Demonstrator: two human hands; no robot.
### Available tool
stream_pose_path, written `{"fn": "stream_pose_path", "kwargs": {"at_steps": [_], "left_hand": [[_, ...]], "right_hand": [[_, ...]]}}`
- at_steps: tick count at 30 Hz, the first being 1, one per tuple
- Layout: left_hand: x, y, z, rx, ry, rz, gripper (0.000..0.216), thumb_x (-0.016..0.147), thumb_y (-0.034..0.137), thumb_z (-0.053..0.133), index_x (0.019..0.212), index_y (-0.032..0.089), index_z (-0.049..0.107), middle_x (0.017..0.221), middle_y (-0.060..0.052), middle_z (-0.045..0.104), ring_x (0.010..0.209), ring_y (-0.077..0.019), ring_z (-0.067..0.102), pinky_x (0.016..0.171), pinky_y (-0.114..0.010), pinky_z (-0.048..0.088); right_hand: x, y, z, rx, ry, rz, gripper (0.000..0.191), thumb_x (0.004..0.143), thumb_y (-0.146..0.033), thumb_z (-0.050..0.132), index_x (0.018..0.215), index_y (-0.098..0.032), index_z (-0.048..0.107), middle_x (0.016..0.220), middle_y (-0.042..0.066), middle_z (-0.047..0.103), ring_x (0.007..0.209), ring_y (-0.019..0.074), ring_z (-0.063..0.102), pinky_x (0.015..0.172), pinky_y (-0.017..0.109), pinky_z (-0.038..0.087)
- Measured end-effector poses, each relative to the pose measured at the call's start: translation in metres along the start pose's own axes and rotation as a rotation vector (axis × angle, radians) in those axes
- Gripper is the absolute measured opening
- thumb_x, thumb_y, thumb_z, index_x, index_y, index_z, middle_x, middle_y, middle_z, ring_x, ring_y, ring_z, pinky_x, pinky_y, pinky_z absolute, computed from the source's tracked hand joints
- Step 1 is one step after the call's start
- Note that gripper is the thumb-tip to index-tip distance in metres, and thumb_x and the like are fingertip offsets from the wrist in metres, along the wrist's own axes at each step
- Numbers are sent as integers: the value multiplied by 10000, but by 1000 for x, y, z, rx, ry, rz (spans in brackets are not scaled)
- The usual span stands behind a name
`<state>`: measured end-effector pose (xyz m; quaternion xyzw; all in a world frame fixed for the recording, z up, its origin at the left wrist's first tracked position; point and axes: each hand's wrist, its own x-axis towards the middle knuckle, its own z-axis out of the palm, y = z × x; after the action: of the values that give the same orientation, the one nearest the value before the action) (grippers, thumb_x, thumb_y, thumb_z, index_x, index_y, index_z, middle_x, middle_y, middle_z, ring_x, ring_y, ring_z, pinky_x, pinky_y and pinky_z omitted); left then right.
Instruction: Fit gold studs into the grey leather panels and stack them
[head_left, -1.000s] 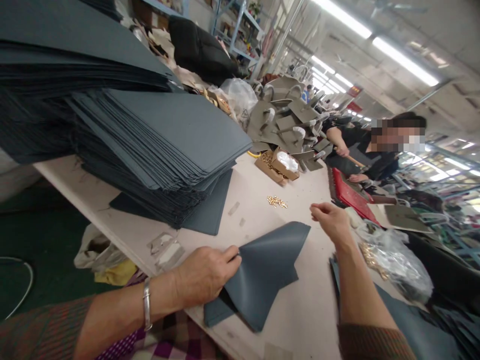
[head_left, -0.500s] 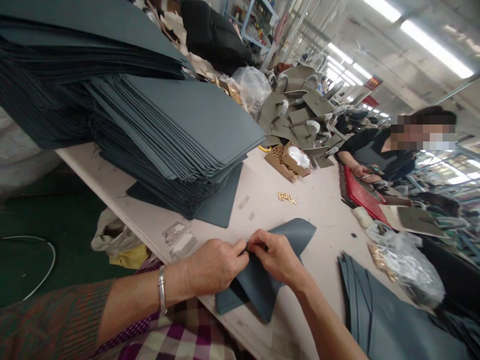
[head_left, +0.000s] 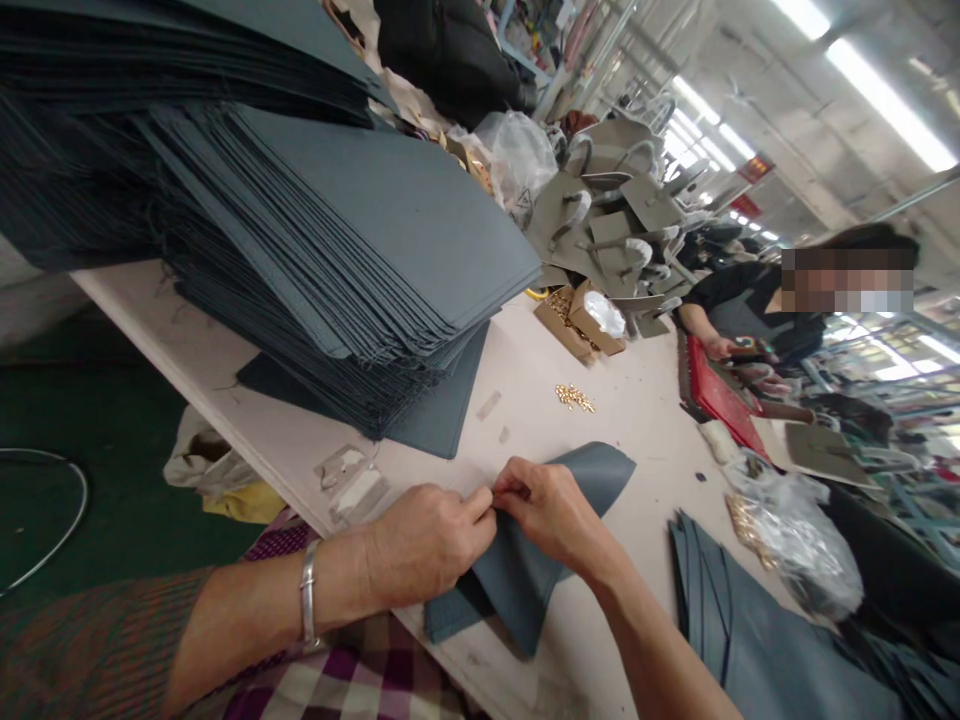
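Observation:
A dark blue-grey leather-like panel (head_left: 517, 580) lies bent on the table under my hands. My left hand (head_left: 431, 540), with a silver bangle at the wrist, pinches its upper edge. Close against it, my right hand (head_left: 544, 505) pinches the same edge, thumb and fingers pressed together. Whatever small piece may be between the fingertips is hidden. Beyond my hands lies a little heap of gold-coloured metal studs (head_left: 574, 397).
Tall stacks of dark panels (head_left: 390, 220) stand at the left. An open carton (head_left: 581, 320) holds gold pieces and a plastic bag. More panels (head_left: 772, 620) lie at the right beside a clear bag (head_left: 802, 540). Across the table a person (head_left: 757, 310) works at a red tray (head_left: 720, 395).
The view has shifted slightly. Both hands keep their pinch on the panel's edge, nearly in place. The person across has moved their hands a little.

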<state>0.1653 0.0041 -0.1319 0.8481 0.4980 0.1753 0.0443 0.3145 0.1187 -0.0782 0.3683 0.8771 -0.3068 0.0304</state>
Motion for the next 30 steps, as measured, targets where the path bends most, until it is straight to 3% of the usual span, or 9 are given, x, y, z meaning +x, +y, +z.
{"fn": "stream_pose_path", "kwargs": {"at_steps": [5, 12, 19, 23, 30], "left_hand": [[1, 0, 0, -4, 16, 0, 210, 859, 117, 464, 1039, 146, 568, 895, -53, 610, 583, -212, 609, 454, -354, 505], [1, -1, 1, -29, 20, 9, 212, 845, 87, 439, 998, 152, 571, 862, -48, 598, 559, -209, 592, 446, -354, 488], [1, -2, 0, -58, -8, -6, 203, 863, 98, 424, 992, 159, 568, 862, -43, 585, 570, -217, 595, 447, -373, 506], [2, -2, -3, -75, -33, -6, 203, 871, 88, 402, 969, 162, 564, 851, -38, 576, 564, -213, 596, 440, -370, 508], [5, -4, -2, -113, -60, -12, 209, 887, 95, 390, 994, 156, 558, 879, -43, 575, 608, -214, 611, 474, -371, 524]], "right_hand": [[11, -2, -8, 38, -85, 122, 100, 715, -64, 663, 717, -162, 646, 577, -45, 613, 532, 91, 537, 485, 187, 344], [19, -4, -12, 56, -134, 159, 91, 707, -74, 672, 709, -161, 645, 574, -42, 607, 537, 94, 534, 490, 200, 355], [16, 23, 1, 389, -160, 253, 67, 695, -156, 671, 701, -169, 606, 558, -48, 567, 522, 89, 484, 494, 205, 364], [17, 24, 1, 547, -205, 348, 128, 679, -201, 697, 687, -170, 573, 533, -43, 570, 509, 97, 514, 509, 217, 411], [14, 22, 0, 551, -170, 298, 121, 687, -211, 703, 676, -170, 590, 544, -40, 579, 517, 91, 501, 492, 206, 380]]}}
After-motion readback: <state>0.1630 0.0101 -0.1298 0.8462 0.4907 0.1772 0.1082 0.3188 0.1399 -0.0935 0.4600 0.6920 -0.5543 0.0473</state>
